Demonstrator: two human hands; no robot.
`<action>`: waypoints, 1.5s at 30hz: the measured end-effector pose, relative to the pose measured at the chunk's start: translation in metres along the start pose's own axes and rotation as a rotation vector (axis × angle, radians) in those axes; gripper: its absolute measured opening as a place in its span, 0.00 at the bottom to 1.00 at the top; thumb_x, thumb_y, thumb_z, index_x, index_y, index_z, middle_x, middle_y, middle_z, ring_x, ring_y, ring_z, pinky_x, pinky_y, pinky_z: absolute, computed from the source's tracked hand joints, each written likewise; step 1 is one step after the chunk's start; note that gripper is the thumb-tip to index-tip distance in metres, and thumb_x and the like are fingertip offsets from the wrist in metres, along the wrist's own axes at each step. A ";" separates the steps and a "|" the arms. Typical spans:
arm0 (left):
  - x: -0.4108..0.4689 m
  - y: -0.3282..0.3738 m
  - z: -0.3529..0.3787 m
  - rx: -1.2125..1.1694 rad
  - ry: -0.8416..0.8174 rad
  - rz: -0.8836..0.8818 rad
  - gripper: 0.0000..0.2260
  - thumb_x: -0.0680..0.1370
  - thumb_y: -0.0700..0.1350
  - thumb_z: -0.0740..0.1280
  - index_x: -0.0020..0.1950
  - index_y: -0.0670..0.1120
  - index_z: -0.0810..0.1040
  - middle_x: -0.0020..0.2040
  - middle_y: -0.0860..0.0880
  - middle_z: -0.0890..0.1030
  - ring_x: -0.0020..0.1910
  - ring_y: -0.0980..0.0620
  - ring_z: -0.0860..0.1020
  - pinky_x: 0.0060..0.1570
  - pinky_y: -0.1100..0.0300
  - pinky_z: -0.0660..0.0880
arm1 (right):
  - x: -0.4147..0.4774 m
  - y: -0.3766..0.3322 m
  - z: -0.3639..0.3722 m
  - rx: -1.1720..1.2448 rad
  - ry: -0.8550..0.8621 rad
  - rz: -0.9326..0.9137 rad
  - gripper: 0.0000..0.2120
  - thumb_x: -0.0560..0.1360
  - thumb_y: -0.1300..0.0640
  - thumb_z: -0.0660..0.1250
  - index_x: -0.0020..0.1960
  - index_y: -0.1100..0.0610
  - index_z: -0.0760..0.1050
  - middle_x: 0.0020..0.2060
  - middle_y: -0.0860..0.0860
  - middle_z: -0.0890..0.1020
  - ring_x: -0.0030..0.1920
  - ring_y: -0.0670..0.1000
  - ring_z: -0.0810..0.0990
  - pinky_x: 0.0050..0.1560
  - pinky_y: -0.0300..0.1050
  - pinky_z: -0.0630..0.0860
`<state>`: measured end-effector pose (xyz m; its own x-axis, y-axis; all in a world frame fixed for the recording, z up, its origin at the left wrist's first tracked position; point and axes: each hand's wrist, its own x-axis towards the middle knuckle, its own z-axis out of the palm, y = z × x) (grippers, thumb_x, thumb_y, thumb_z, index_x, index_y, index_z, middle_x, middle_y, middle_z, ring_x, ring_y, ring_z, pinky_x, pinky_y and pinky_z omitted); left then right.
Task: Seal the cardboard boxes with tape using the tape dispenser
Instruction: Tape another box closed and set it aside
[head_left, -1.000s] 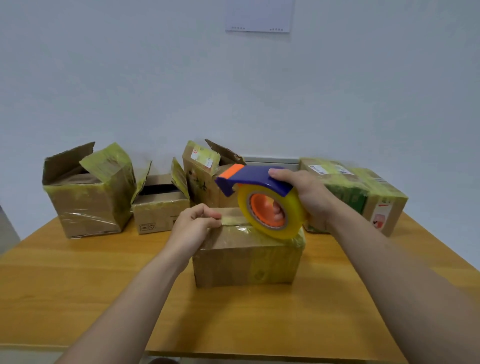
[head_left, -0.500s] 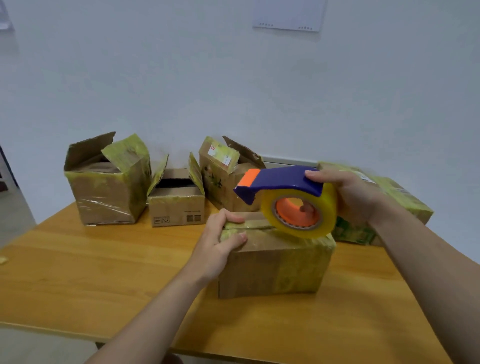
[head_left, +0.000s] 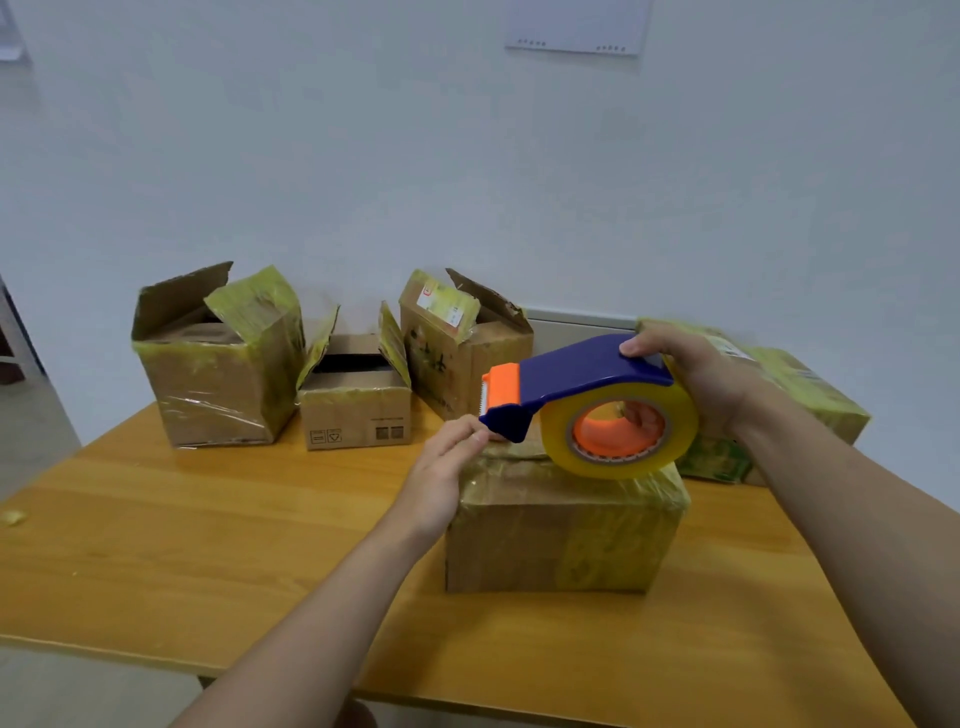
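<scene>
Blue tape dispenser (head_left: 582, 376), gripped by right hand (head_left: 706, 379), nose beside left hand (head_left: 441, 478).

Five cardboard boxes (head_left: 218, 374) (head_left: 356, 410) (head_left: 467, 358) (head_left: 561, 530) (head_left: 789, 405), one tape dispenser (head_left: 576, 374), one tape roll (head_left: 683, 421).
Three boxes stand open, two closed; two hands (head_left: 441, 467) (head_left: 698, 374), one wooden table (head_left: 208, 545), one wall sheet (head_left: 576, 26).

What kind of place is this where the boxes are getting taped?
Likely a small office or home packing spot, not a warehouse: one wooden table against a plain white wall, a few worn cardboard boxes on it, and a handheld tape dispenser in the right hand.
</scene>
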<state>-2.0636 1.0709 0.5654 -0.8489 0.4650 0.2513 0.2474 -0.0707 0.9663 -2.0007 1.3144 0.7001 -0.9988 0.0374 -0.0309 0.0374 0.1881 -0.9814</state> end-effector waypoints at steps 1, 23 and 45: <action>0.001 -0.002 0.002 -0.046 0.041 0.004 0.14 0.87 0.48 0.59 0.58 0.49 0.84 0.62 0.49 0.82 0.64 0.57 0.78 0.59 0.64 0.73 | 0.000 0.000 0.000 0.003 -0.001 -0.012 0.19 0.55 0.43 0.73 0.40 0.54 0.84 0.37 0.57 0.83 0.35 0.56 0.78 0.41 0.48 0.74; 0.006 0.077 -0.016 -0.051 0.027 -0.212 0.12 0.87 0.47 0.61 0.66 0.44 0.79 0.49 0.45 0.88 0.49 0.47 0.87 0.46 0.59 0.83 | -0.004 0.004 -0.005 -0.029 -0.071 -0.096 0.18 0.60 0.39 0.74 0.40 0.52 0.86 0.38 0.56 0.84 0.35 0.54 0.79 0.36 0.45 0.76; 0.013 0.081 -0.013 -0.242 -0.005 -0.394 0.10 0.79 0.31 0.69 0.57 0.39 0.86 0.51 0.38 0.87 0.40 0.54 0.86 0.33 0.67 0.80 | -0.006 0.002 -0.012 -0.038 -0.136 -0.120 0.15 0.64 0.40 0.73 0.40 0.51 0.86 0.39 0.54 0.85 0.36 0.52 0.82 0.37 0.45 0.78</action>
<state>-2.0610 1.0596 0.6478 -0.8541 0.5015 -0.1377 -0.2104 -0.0911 0.9733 -1.9943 1.3262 0.7001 -0.9911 -0.1198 0.0578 -0.0833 0.2203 -0.9719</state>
